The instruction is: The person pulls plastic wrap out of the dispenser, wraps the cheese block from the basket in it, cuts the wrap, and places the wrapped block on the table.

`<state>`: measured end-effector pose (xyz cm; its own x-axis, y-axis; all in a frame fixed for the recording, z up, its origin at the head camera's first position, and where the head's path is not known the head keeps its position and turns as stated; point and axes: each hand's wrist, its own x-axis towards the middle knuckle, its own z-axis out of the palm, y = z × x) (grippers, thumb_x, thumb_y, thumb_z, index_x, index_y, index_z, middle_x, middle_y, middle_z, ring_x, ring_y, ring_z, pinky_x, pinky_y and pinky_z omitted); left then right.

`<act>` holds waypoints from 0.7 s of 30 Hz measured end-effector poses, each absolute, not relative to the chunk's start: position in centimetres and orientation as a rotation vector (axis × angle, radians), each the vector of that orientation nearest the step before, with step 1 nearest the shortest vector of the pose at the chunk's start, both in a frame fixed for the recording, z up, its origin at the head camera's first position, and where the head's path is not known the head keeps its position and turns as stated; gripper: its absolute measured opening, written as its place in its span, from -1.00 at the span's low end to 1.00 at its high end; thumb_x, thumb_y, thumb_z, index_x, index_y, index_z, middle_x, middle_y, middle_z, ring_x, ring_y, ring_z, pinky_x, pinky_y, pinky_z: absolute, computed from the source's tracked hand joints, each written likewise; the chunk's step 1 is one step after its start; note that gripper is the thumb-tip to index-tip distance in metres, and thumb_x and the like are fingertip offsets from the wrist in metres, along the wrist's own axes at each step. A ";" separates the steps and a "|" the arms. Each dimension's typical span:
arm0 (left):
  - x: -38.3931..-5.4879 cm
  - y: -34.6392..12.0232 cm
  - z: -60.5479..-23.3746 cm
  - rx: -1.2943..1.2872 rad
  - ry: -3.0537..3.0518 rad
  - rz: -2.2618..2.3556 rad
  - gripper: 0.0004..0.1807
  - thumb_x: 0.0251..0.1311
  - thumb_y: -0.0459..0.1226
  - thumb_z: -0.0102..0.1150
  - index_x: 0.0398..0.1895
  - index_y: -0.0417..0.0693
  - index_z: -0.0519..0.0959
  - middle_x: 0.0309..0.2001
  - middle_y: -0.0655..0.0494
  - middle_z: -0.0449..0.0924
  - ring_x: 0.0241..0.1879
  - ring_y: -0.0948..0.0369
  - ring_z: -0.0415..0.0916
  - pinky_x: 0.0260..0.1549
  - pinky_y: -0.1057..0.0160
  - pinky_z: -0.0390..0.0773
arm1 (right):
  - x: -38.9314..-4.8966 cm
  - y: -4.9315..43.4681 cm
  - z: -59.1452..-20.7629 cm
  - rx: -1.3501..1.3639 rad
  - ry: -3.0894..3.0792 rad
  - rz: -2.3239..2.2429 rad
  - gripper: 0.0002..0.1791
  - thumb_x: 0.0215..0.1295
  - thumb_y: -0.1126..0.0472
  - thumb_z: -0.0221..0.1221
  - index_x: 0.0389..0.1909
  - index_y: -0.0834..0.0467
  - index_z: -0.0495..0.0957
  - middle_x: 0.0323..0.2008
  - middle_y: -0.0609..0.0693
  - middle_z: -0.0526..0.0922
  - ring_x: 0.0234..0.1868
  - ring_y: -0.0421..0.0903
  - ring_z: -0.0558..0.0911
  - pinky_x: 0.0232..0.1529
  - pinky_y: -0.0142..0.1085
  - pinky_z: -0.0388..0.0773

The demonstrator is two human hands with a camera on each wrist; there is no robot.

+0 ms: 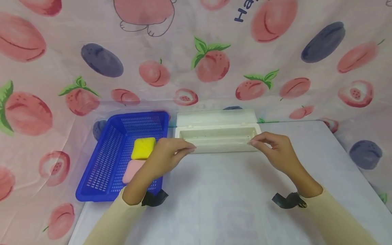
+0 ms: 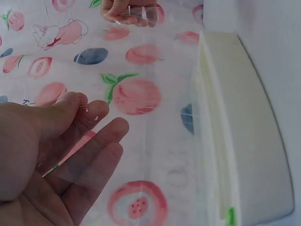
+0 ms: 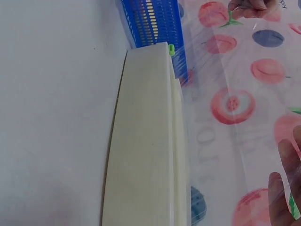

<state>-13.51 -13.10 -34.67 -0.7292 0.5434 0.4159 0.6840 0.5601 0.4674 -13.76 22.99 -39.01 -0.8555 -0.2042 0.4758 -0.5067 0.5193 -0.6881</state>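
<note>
A sheet of clear plastic film [image 3: 204, 40] stretches between the two hands, showing as glints and streaks in the wrist views. My left hand [image 1: 166, 153] pinches one side of it between thumb and index finger, the other fingers spread behind the film. At the opposite side, my right hand [image 1: 277, 148] pinches the film with thumb and fingertips. Both hands are over the front corners of a long white box [image 1: 225, 148]. Its translucent lid [image 1: 215, 117] stands raised at the back, and a hollow trough shows inside.
A blue perforated basket [image 1: 101, 160] stands left of the box, partly behind the left forearm. Inside lie a yellow block [image 1: 143, 148] and a pink block [image 1: 132, 170]. White cloth [image 1: 226, 197] covers the table; fruit-print cloth [image 1: 214, 95] hangs behind it.
</note>
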 end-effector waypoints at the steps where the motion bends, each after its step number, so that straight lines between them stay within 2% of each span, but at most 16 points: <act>1: -13.3 -13.2 -34.9 -1.021 -2.574 -0.956 -0.86 0.26 -0.30 0.37 -0.15 -0.05 0.80 -0.27 0.13 0.81 -0.28 0.22 0.72 -0.24 0.28 0.71 | -13.5 23.0 -39.0 0.578 -2.444 1.283 -0.87 0.26 0.38 0.36 -0.24 0.10 0.76 -0.31 -0.12 0.79 -0.20 -0.46 0.65 0.03 -0.66 0.50; 6: -12.1 -13.4 -36.5 -0.945 -2.652 -1.218 -0.88 0.31 -0.24 0.34 -0.15 0.04 0.79 -0.23 0.28 0.77 -0.19 0.34 0.68 -0.14 0.33 0.70 | -12.3 23.3 -39.2 0.586 -2.490 1.382 -0.85 0.27 0.40 0.35 -0.21 0.13 0.75 -0.26 -0.23 0.77 -0.17 -0.40 0.67 0.07 -0.65 0.50; 11: -10.9 -13.4 -37.8 -0.836 -2.660 -1.409 -0.90 0.34 -0.21 0.32 -0.17 0.13 0.77 -0.20 0.32 0.70 -0.13 0.34 0.65 -0.07 0.29 0.69 | -11.6 23.5 -39.4 0.667 -2.469 1.432 -0.82 0.23 0.47 0.34 -0.23 0.16 0.74 -0.22 -0.16 0.79 -0.13 -0.36 0.68 0.07 -0.62 0.53; 16: -10.0 -13.1 -38.2 -0.809 -2.557 -1.405 -0.91 0.31 -0.23 0.34 -0.20 0.11 0.79 -0.21 0.31 0.70 -0.15 0.32 0.65 -0.10 0.30 0.68 | -11.0 23.5 -39.4 0.702 -2.431 1.440 -0.72 0.20 0.52 0.34 -0.24 0.06 0.74 -0.22 -0.06 0.79 -0.10 -0.36 0.69 0.07 -0.60 0.54; 21: -9.3 -12.7 -37.7 -0.852 -2.466 -1.293 -0.90 0.27 -0.29 0.37 -0.19 0.02 0.79 -0.22 0.29 0.69 -0.13 0.31 0.63 -0.11 0.34 0.66 | -10.5 23.4 -38.9 0.708 -2.378 1.472 -0.70 0.18 0.57 0.31 -0.23 0.12 0.74 -0.21 -0.05 0.79 -0.07 -0.35 0.70 0.09 -0.57 0.56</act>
<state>-9.35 -12.71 -37.71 -0.8047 0.3878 0.4495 0.5903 0.4415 0.6758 -10.55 23.43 -38.92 -0.8487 -0.2681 0.4559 -0.5276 0.3696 -0.7649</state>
